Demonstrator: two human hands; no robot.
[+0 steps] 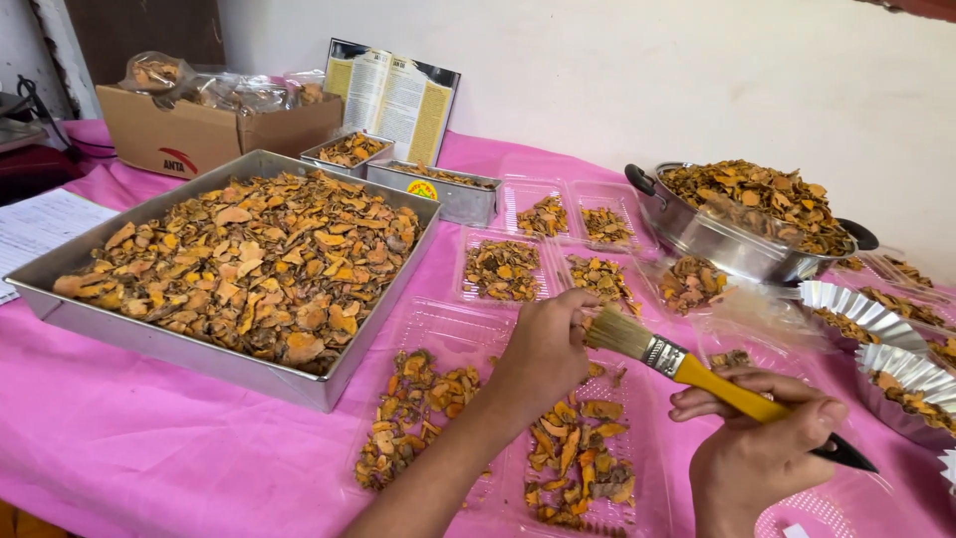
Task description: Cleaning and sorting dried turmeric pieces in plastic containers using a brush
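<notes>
My right hand (759,450) grips a flat paintbrush with a yellow handle (727,391), its pale bristles (617,333) pointing left. My left hand (546,349) is closed around a small orange dried piece right at the bristles, though the piece is mostly hidden by my fingers. Both hands hover over a clear plastic tray (428,321) that holds orange dried slices (410,413) in two compartments.
A big metal tray (179,344) full of dried slices lies at left. Several small clear trays (501,269), two metal tins (453,194), a steel pan (732,244), fluted foil cups (876,321), a cardboard box (189,134) and an open booklet (393,95) sit on the pink cloth.
</notes>
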